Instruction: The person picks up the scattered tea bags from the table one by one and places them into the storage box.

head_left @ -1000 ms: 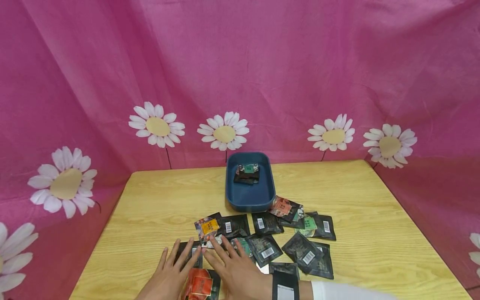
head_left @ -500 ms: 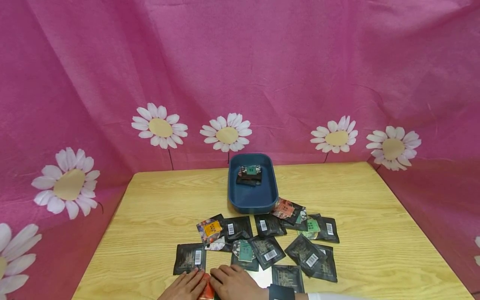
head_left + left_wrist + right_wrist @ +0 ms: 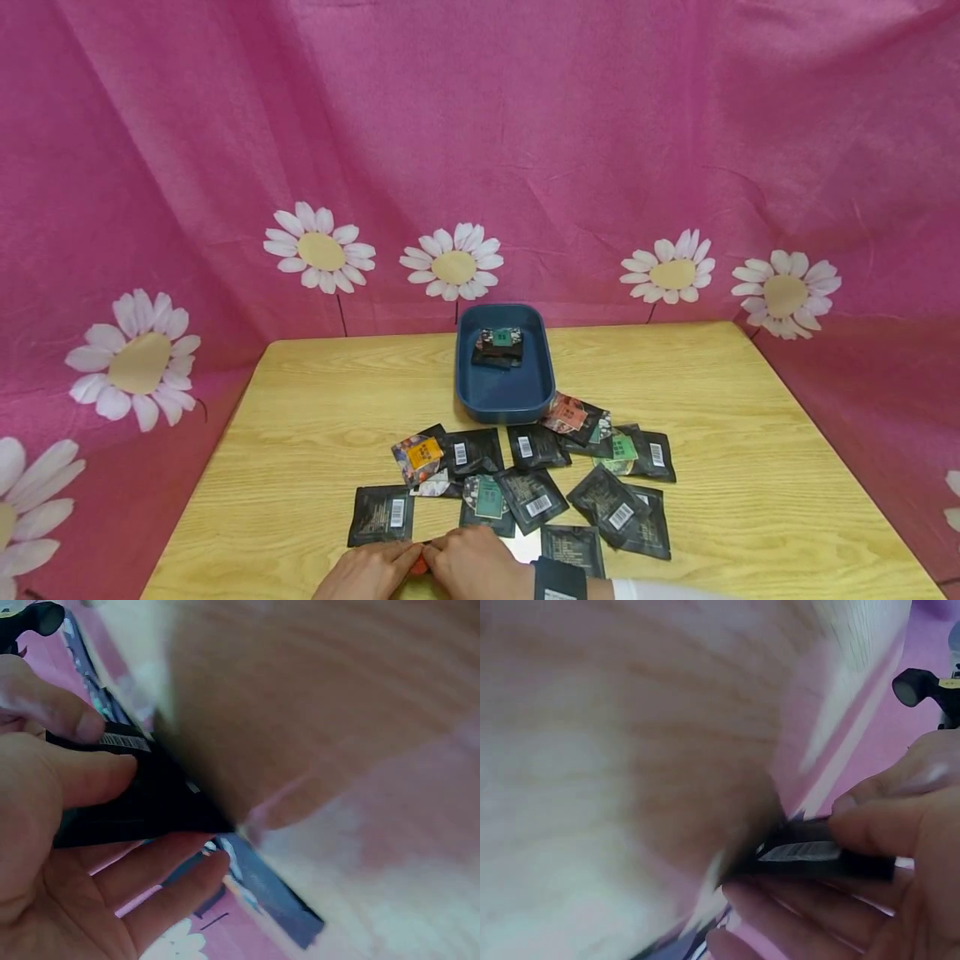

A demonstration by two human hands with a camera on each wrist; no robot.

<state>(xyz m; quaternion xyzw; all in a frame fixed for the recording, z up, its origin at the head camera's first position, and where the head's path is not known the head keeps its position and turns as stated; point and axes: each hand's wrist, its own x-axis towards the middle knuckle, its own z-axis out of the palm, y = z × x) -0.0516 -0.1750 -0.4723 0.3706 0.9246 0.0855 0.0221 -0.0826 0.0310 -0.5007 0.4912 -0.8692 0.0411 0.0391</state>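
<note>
At the table's near edge, my left hand (image 3: 369,569) and right hand (image 3: 474,564) pinch one sachet (image 3: 420,565) from opposite sides. A bit of its red front shows between the hands; the rest is covered. In the left wrist view, the thumb presses the black back of the sachet (image 3: 127,799) near its barcode, fingers on the other face. Likewise in the right wrist view, a thumb lies on the sachet (image 3: 802,859) with fingers beneath it. Nearest the hands lie a black sachet (image 3: 380,515) with a barcode and a green-labelled sachet (image 3: 487,503).
A blue tray (image 3: 504,408) with a few sachets inside stands at the back. Several sachets are strewn before it, among them an orange-labelled one (image 3: 420,454) and overlapping black ones (image 3: 603,497) to the right. Pink flowered cloth (image 3: 525,150) surrounds the wooden table (image 3: 337,392).
Both hands have drawn back from among the sachets to the near table edge. Their spread fingers have closed on the red-fronted sachet, which has come nearer too.
</note>
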